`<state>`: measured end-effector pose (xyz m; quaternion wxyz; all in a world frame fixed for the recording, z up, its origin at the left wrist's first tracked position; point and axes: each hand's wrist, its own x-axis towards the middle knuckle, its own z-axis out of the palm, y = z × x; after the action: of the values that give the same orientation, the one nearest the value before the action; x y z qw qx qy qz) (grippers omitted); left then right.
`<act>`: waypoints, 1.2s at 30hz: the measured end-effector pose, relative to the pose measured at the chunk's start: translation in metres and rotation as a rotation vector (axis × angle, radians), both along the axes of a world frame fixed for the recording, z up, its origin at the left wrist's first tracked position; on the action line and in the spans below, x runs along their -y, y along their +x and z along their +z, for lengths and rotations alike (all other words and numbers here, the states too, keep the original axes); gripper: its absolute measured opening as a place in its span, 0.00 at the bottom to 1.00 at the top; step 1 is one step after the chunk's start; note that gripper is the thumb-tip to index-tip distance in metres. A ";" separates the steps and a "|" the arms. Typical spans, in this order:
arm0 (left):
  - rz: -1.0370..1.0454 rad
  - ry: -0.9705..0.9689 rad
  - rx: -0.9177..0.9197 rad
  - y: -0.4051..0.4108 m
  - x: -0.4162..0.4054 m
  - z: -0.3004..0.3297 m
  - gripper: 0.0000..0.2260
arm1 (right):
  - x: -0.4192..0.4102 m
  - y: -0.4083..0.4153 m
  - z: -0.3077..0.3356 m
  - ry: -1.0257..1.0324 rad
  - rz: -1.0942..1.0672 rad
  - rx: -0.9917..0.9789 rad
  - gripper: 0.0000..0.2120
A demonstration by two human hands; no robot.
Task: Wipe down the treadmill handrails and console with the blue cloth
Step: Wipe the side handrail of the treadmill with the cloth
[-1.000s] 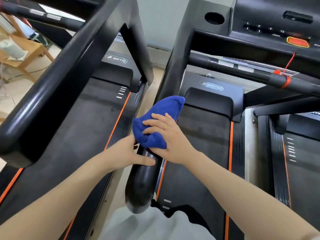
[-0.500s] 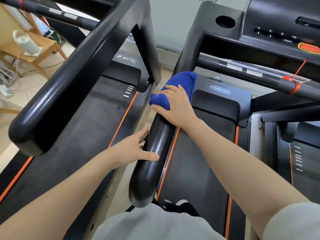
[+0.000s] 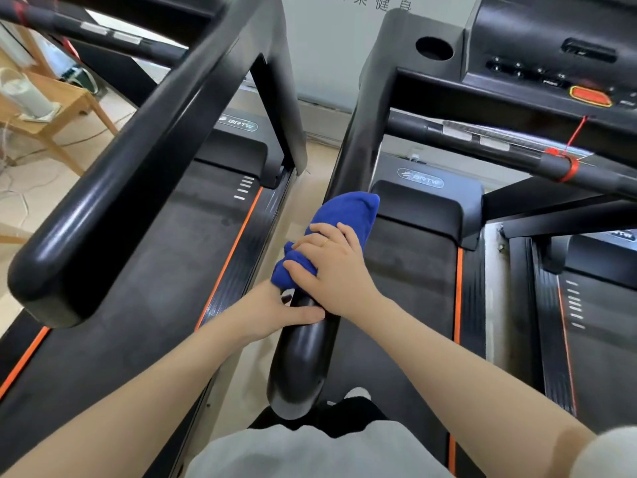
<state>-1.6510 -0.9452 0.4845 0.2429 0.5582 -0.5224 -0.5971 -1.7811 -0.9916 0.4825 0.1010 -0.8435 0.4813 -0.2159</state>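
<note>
- We see the treadmill's black left handrail (image 3: 303,353) running from lower centre up to the console (image 3: 537,60) in the upper right of the frame.
- Our right hand (image 3: 336,270) presses the bunched blue cloth (image 3: 348,215) onto the rail at mid-frame, fingers curled over it.
- Our left hand (image 3: 275,310) grips the rail just below the cloth, thumb laid across the top.
</note>
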 end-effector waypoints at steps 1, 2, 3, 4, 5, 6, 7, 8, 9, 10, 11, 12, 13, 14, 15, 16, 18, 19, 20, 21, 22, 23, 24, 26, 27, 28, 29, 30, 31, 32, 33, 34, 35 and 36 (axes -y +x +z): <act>-0.016 0.008 0.027 0.000 0.001 0.001 0.19 | 0.008 0.000 0.000 -0.025 -0.011 -0.010 0.23; -0.027 0.021 0.045 0.000 0.002 0.002 0.22 | 0.017 0.001 0.001 -0.040 -0.029 -0.016 0.23; -0.039 0.044 0.046 0.000 0.003 0.002 0.26 | 0.025 0.001 0.001 -0.041 -0.044 -0.019 0.23; -0.050 0.068 0.035 0.001 0.003 0.002 0.32 | 0.034 0.001 0.001 -0.032 -0.056 -0.018 0.24; -0.063 0.091 0.021 0.001 0.004 0.001 0.37 | 0.042 0.000 0.000 -0.020 -0.064 -0.010 0.24; -0.075 0.105 0.015 0.001 0.005 0.002 0.40 | 0.049 -0.002 -0.001 -0.012 -0.072 0.006 0.25; -0.089 0.114 0.021 0.002 0.006 0.002 0.40 | 0.056 -0.003 -0.002 -0.012 -0.078 0.029 0.24; -0.101 0.119 0.030 0.003 0.007 0.003 0.40 | 0.064 -0.006 -0.003 -0.018 -0.086 0.055 0.24; -0.113 0.123 0.047 0.004 0.008 0.003 0.42 | 0.072 -0.008 -0.003 -0.019 -0.094 0.079 0.24; -0.128 0.130 0.077 0.005 0.009 0.003 0.46 | 0.080 -0.010 -0.003 -0.012 -0.102 0.102 0.24; -0.150 0.141 0.112 0.005 0.010 0.005 0.48 | 0.088 -0.012 -0.003 0.001 -0.109 0.125 0.24; -0.173 0.146 0.140 0.006 0.011 0.008 0.50 | 0.097 -0.014 -0.003 0.019 -0.114 0.139 0.24; -0.193 0.152 0.160 0.006 0.012 0.012 0.50 | 0.106 -0.016 -0.001 0.034 -0.120 0.147 0.25; -0.199 0.159 0.181 0.004 0.014 0.015 0.50 | 0.117 -0.018 -0.001 0.039 -0.128 0.154 0.25; -0.190 0.167 0.201 0.002 0.015 0.018 0.48 | 0.127 -0.019 0.001 0.038 -0.135 0.156 0.26; -0.175 0.169 0.228 0.000 0.017 0.021 0.47 | 0.139 -0.021 0.004 0.044 -0.144 0.158 0.26; -0.136 0.153 0.315 -0.008 0.022 0.027 0.45 | 0.163 -0.024 0.010 0.079 -0.159 0.147 0.26; -0.114 0.134 0.354 -0.013 0.024 0.029 0.45 | 0.174 -0.025 0.013 0.100 -0.162 0.130 0.24; -0.087 0.115 0.386 -0.020 0.027 0.031 0.45 | 0.183 -0.025 0.015 0.117 -0.159 0.110 0.22; -0.057 0.090 0.422 -0.027 0.031 0.034 0.45 | 0.189 -0.025 0.016 0.130 -0.154 0.089 0.19; -0.026 0.062 0.467 -0.034 0.036 0.036 0.45 | 0.192 -0.025 0.017 0.139 -0.149 0.073 0.18; -0.001 0.039 0.509 -0.040 0.042 0.038 0.45 | 0.192 -0.025 0.020 0.141 -0.141 0.068 0.16; 0.015 0.022 0.545 -0.045 0.050 0.041 0.44 | 0.188 -0.025 0.021 0.145 -0.124 0.077 0.15; 0.031 -0.002 0.603 -0.051 0.068 0.045 0.43 | 0.178 -0.030 0.019 0.167 -0.050 0.112 0.14; 0.034 -0.007 0.627 -0.054 0.078 0.047 0.43 | 0.173 -0.035 0.017 0.189 -0.009 0.139 0.14; 0.038 -0.007 0.652 -0.057 0.087 0.050 0.42 | 0.168 -0.041 0.015 0.213 0.032 0.171 0.14; 0.047 -0.007 0.676 -0.061 0.096 0.052 0.40 | 0.164 -0.047 0.012 0.228 0.076 0.208 0.14; 0.060 -0.010 0.695 -0.067 0.105 0.054 0.35 | 0.160 -0.052 0.009 0.238 0.114 0.245 0.13; 0.070 -0.012 0.712 -0.073 0.114 0.055 0.29 | 0.156 -0.056 0.007 0.247 0.147 0.262 0.11; 0.091 -0.020 0.725 -0.078 0.121 0.055 0.23 | 0.154 -0.058 0.005 0.246 0.176 0.262 0.11; 0.115 -0.021 0.731 -0.082 0.128 0.053 0.19 | 0.153 -0.060 0.004 0.226 0.207 0.251 0.11; 0.141 -0.020 0.734 -0.086 0.133 0.051 0.18 | 0.158 -0.062 0.002 0.187 0.245 0.231 0.13; 0.148 -0.011 0.747 -0.088 0.136 0.050 0.18 | 0.162 -0.064 0.002 0.140 0.277 0.198 0.14; 0.145 -0.004 0.770 -0.088 0.138 0.051 0.21 | 0.169 -0.065 0.002 0.108 0.298 0.156 0.15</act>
<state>-1.7394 -1.0828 0.5352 0.0717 0.7762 -0.5359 -0.3244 -1.8466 -1.1605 0.4847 0.2140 -0.8795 0.3528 -0.2370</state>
